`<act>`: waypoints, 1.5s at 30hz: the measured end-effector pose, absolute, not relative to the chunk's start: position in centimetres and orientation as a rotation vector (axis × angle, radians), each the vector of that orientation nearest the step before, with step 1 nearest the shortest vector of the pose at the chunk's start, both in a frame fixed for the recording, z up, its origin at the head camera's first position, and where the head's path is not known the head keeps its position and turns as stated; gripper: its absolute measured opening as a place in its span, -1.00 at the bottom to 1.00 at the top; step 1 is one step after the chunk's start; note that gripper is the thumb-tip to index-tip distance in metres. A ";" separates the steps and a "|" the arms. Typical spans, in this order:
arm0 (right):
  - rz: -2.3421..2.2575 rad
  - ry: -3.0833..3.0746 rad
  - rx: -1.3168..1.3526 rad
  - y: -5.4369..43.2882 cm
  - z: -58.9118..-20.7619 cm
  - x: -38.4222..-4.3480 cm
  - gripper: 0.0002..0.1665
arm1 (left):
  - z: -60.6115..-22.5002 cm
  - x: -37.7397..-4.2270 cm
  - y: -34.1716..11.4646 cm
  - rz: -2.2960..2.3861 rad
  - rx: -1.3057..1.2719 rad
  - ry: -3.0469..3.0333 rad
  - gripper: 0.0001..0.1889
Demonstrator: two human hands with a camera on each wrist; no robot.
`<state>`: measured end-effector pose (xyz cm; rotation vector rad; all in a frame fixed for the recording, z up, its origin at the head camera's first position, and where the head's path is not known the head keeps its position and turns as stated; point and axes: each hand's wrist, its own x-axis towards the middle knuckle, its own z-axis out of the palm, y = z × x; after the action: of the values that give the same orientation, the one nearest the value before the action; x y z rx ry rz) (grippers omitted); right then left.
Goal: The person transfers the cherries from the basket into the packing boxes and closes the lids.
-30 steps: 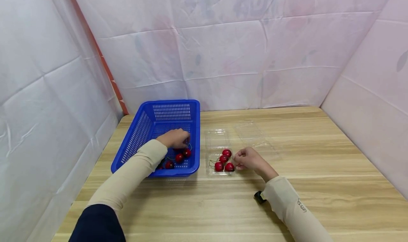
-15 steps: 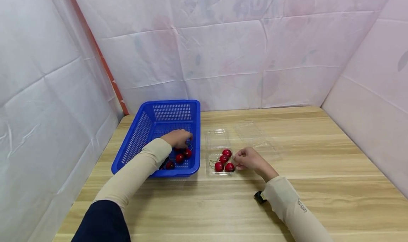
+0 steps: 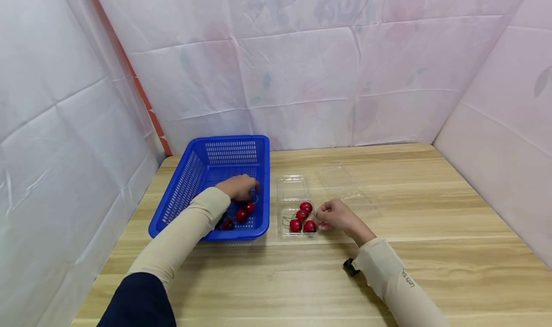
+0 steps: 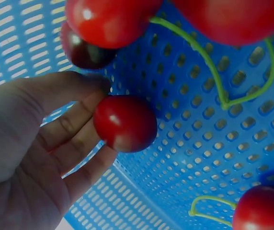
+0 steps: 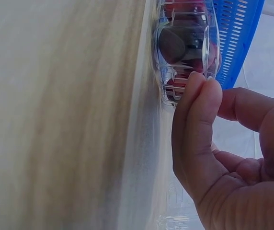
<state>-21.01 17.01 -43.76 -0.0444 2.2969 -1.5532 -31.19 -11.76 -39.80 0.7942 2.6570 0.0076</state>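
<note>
My left hand point(image 3: 238, 187) reaches into the blue plastic basket point(image 3: 264, 174), close to its right wall. In the left wrist view, a dark red cherry point(image 4: 126, 123) sits at the tips of the thumb and fingers, which hold it. Several other cherries point(image 3: 242, 215) lie in the basket, some with green stems point(image 4: 209, 67). My right hand point(image 3: 338, 216) pinches the right edge of a clear plastic clamshell box point(image 3: 294, 188). Its lid lies folded back, and several cherries point(image 3: 295, 225) sit in the near half. The right wrist view shows the fingertips right at the box's rim point(image 5: 209, 57).
Another clear plastic box point(image 3: 340, 178) lies open behind the right hand. A small black object point(image 3: 350, 267) shows beside the right sleeve on the wooden table point(image 3: 276, 288). White sheeting point(image 3: 302, 78) encloses the back and sides.
My left hand has shifted slightly right toward the basket's right wall. The right hand stays at the clamshell box's edge, and the cherries in that box have not moved.
</note>
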 end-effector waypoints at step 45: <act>-1.561 2.277 -0.043 16.8 -43.6 -20.9 -0.78 | -37.8 -31.2 -15.9 0.238 0.884 2.795 -0.86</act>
<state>-20.86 16.76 -43.60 -0.0433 2.2766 -1.5615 -31.17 -15.85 -37.78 0.8840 2.7954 0.2384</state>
